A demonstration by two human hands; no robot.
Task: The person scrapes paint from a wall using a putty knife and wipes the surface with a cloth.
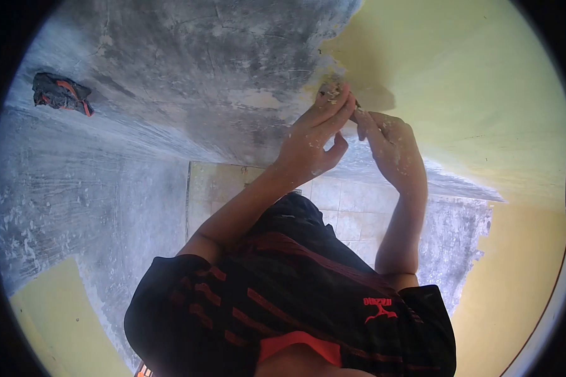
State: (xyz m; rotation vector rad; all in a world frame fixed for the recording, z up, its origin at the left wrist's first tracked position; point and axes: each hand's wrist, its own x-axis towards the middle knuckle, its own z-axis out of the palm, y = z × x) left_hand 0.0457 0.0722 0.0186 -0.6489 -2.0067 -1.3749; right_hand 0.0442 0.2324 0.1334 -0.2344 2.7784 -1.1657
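Observation:
My left hand (311, 138) reaches up to the wall, its fingers stretched out and close together, the thumb standing apart. Pale paint flakes cling to its fingertips, which lie at the ragged edge of the yellow-green paint (459, 75). My right hand (393, 147) is closed around a narrow dark scraper (357, 105), mostly hidden by the fingers. Its visible end points toward my left fingertips and overlaps them in this view. Specks of paint dot both hands. Bare grey plaster (233, 69) spreads to the left of the paint edge.
A crumpled black and orange cloth (63, 94) lies at the far left. Pale floor tiles (358, 201) show below my arms. More yellow paint (516, 270) covers the wall at lower right, and a yellow patch (66, 314) sits at lower left.

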